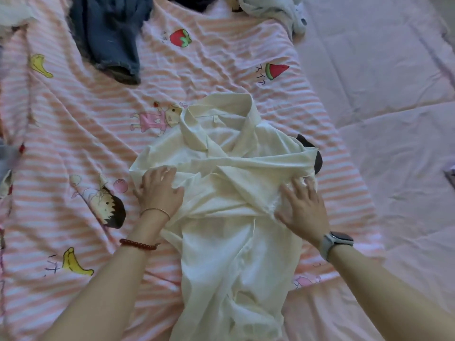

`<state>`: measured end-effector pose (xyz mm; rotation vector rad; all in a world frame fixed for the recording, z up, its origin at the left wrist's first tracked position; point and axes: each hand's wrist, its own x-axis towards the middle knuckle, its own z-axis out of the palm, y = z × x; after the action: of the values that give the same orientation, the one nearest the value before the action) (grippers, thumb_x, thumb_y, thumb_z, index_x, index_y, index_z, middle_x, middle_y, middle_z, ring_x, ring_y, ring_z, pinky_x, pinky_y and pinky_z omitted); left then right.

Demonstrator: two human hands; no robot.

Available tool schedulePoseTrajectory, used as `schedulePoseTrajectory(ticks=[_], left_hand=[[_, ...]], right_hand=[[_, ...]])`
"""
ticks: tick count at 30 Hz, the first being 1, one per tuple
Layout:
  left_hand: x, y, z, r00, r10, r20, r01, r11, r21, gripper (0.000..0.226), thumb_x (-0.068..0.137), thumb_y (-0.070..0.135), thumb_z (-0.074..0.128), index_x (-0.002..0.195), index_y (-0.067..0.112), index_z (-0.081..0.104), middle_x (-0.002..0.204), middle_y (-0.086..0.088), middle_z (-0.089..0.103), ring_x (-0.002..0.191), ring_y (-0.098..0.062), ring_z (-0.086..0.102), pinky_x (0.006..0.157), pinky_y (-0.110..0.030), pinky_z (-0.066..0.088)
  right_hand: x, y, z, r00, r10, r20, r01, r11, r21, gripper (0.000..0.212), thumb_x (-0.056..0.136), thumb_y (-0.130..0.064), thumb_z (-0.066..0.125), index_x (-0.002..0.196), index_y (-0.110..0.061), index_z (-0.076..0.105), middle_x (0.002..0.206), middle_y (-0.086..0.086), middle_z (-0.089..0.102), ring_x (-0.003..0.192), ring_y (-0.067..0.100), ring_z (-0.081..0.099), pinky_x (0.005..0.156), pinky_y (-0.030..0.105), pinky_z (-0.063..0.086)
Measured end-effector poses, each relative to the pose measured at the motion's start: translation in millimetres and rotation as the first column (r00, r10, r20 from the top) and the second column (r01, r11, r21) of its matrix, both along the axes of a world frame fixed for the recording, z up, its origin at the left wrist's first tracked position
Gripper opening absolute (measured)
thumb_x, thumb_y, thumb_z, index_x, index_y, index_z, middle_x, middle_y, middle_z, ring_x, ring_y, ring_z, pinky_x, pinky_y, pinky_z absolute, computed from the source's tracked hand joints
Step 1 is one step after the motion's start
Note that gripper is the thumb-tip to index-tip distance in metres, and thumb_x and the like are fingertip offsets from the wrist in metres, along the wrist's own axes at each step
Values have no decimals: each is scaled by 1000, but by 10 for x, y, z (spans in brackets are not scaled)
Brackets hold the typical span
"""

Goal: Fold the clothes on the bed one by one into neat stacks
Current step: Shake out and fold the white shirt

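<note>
Lying lengthwise, collar away, the white shirt (231, 242) has both hands (161, 190) (304, 207) flat on it.

The cream shirt (231, 217) runs off the bottom edge, its hem unseen. Beyond the right hand (304, 205) it covers most of a dark cartoon print (317, 161). The blue garment (110, 33) far ahead is cut by the top edge.
</note>
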<state>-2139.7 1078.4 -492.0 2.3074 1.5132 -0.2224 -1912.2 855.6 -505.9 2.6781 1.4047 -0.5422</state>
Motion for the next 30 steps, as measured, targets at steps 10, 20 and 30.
schedulePoseTrajectory(ticks=[10, 20, 30], left_hand=[[-164, -9, 73, 974, -32, 225, 49, 996, -69, 29, 75, 46, 35, 69, 23, 52, 84, 6, 55, 93, -18, 49, 97, -32, 16], [-73, -73, 262, 926, -39, 375, -16, 990, 142, 9, 91, 5, 55, 88, -3, 58, 72, -14, 60, 77, -35, 56, 94, -47, 33], [-43, -50, 285, 923, -109, 368, -84, 878, 472, 15, 87, 14, 55, 83, 2, 63, 71, -14, 60, 70, -33, 58, 73, -37, 26]], right_hand=[[382, -123, 68, 949, -124, -290, 245, 870, 427, 6, 87, 5, 54, 91, 3, 58, 110, 18, 60, 107, 37, 52, 86, 32, 40], [227, -128, -74, 987, 159, -5, -159, 986, -42, 43, 89, -28, 58, 129, -15, 49, 146, 7, 37, 138, 28, 27, 106, 50, 20], [447, -62, 294, 586, -358, -727, 776, 505, 377, 27, 88, -15, 50, 73, 6, 57, 64, 8, 45, 57, 12, 34, 52, 23, 32]])
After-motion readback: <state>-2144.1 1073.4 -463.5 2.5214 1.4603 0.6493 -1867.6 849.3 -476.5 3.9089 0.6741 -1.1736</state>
